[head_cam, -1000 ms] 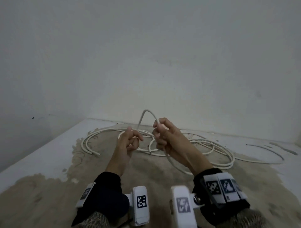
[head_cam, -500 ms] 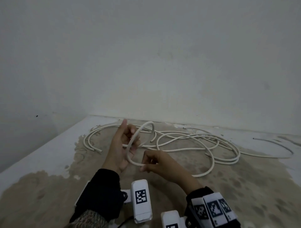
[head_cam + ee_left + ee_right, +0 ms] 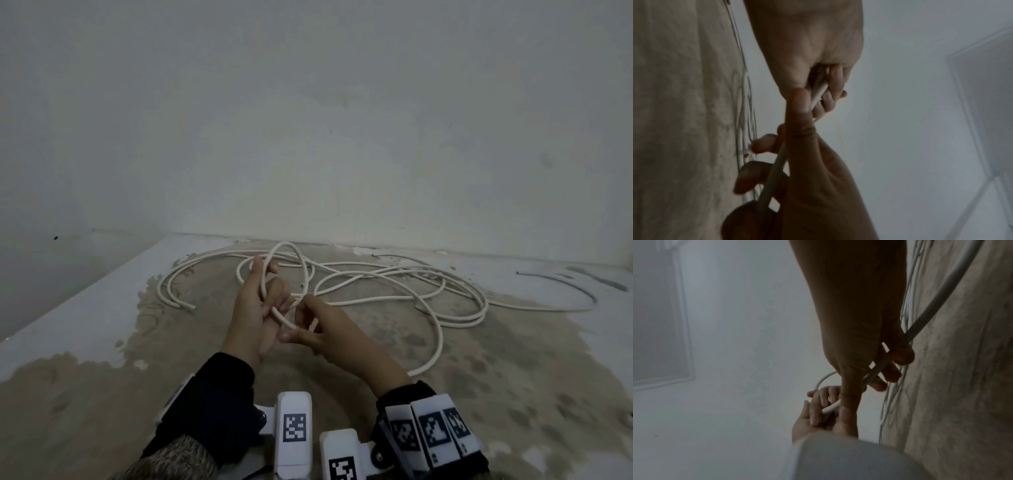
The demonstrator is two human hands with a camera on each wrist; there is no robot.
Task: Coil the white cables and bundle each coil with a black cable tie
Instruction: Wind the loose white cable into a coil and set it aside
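A long white cable lies in loose loops on the worn tabletop. One small loop of it stands up over my left hand, whose fingers curl round the strand at the palm. My right hand is pressed close against the left hand and pinches the same cable between thumb and fingers. From the right hand the cable trails down and right to the pile on the table.
A cut cable end lies left of my hands. A thin grey strand curves along the far right of the table. Walls close the table off at the back and left.
My right hand has come down from a raised peak of cable and moved in against the left hand. A round loop has formed and now sits in the left hand's grip.
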